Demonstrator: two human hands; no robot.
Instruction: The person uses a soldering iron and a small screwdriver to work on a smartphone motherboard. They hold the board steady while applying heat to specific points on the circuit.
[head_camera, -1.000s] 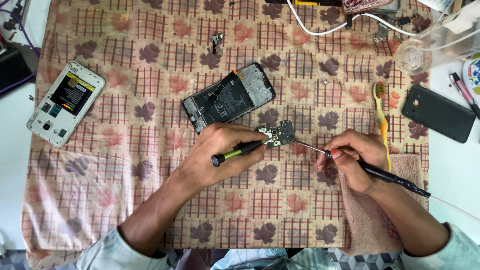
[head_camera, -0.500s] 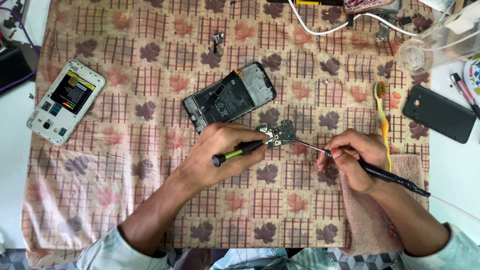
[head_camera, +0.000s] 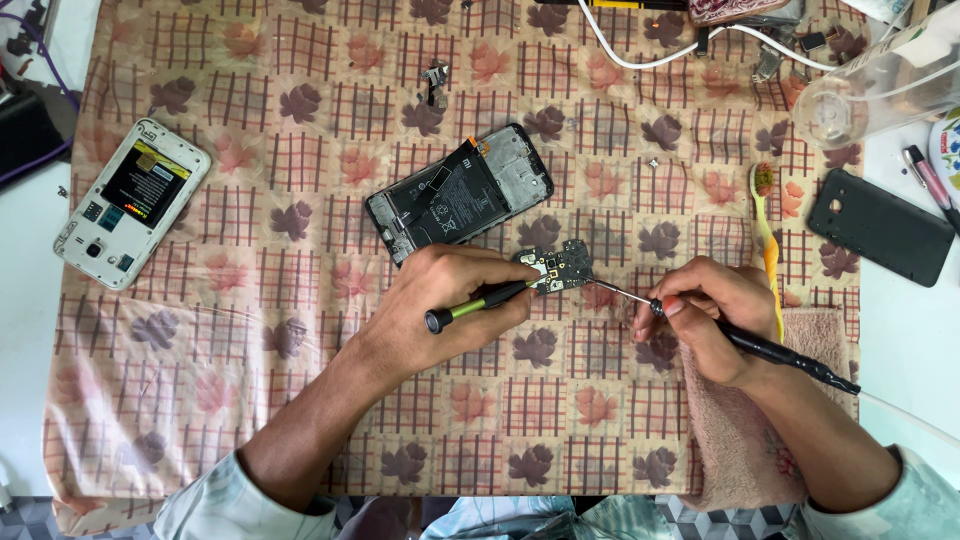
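Screwdriver with green collar sits clamped in the left hand, its tip pinning the small circuit board just right of that fist; farther right, the right hand grips a soldering iron, slanting up-left onto the board.

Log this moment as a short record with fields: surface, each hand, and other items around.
surface: patterned cloth over a table
left hand: left hand grips a green-handled tool, its tip at a small circuit board
right hand: right hand holds a black soldering iron, tip pointing at the board
behind the hands: opened black phone, back cover off
far left: white phone, back off
right side: toothbrush, black phone cover, clear plastic container, pink towel
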